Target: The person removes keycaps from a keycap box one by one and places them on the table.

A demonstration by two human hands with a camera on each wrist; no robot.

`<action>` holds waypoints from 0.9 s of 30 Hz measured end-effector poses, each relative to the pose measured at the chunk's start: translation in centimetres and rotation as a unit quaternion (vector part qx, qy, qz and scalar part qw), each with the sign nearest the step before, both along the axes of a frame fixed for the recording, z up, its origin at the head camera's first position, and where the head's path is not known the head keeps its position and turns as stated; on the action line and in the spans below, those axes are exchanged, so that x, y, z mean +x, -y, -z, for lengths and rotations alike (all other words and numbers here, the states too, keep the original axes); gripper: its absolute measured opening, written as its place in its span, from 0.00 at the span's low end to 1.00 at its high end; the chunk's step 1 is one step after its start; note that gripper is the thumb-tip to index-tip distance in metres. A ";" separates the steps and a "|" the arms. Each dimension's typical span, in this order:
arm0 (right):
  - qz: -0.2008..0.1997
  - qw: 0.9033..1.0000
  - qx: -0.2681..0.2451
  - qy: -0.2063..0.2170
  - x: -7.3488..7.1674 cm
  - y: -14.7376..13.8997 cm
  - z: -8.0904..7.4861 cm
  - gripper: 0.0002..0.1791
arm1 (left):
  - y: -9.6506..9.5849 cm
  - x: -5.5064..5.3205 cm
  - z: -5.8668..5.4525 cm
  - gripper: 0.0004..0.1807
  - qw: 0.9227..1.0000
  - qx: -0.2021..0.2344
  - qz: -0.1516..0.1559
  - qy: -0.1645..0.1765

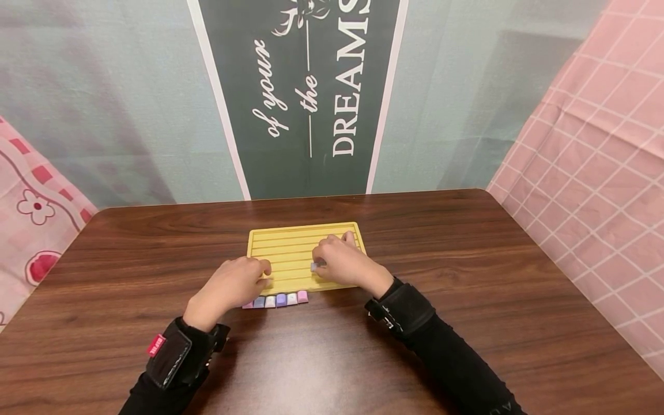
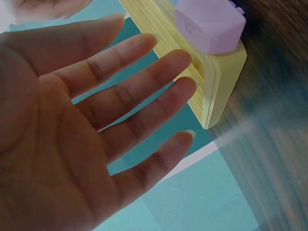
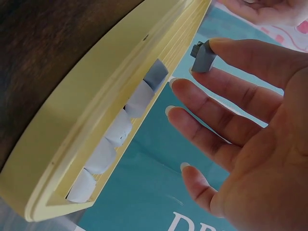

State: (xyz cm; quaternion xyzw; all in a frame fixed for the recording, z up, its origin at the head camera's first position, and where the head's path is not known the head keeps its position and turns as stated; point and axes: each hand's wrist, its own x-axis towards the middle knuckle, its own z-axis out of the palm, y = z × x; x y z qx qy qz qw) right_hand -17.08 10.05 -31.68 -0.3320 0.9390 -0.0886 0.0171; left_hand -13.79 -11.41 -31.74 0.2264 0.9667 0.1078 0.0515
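Observation:
My right hand (image 1: 343, 261), over the right half of a yellow ridged tray (image 1: 287, 249), pinches a small grey keycap (image 3: 204, 59) between thumb and index finger. In the right wrist view its other fingers are spread. A line of keycaps (image 3: 119, 129), pale ones and a grey one at its end, sits in a groove of the tray beneath those fingers. At the tray's front left corner is my left hand (image 1: 231, 282), its fingers loosely extended with nothing between them. A lilac keycap (image 2: 210, 25) shows by the tray edge in the left wrist view.
Along the tray's front edge lies a row of pink, grey, white and purple keycaps (image 1: 281, 300), its left end partly behind the left hand. The brown wooden table (image 1: 467, 276) extends around the tray. Behind it hangs a cloth with lettering (image 1: 311, 115).

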 end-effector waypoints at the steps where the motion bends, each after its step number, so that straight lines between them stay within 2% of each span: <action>1: 0.000 1.000 0.000 0.001 0.0 0.0 0.0 0.06 | 0.0 0.0 0.0 0.07 1.000 -0.001 0.001 0.000; 16: -0.010 1.000 -0.013 0.007 0.4 -0.1 0.2 0.06 | -0.4 0.4 0.0 0.08 1.000 -0.004 0.014 -0.010; 27: -0.022 1.000 -0.010 0.013 1.1 -0.1 0.0 0.03 | -0.9 0.2 0.2 0.07 1.000 -0.005 0.012 0.001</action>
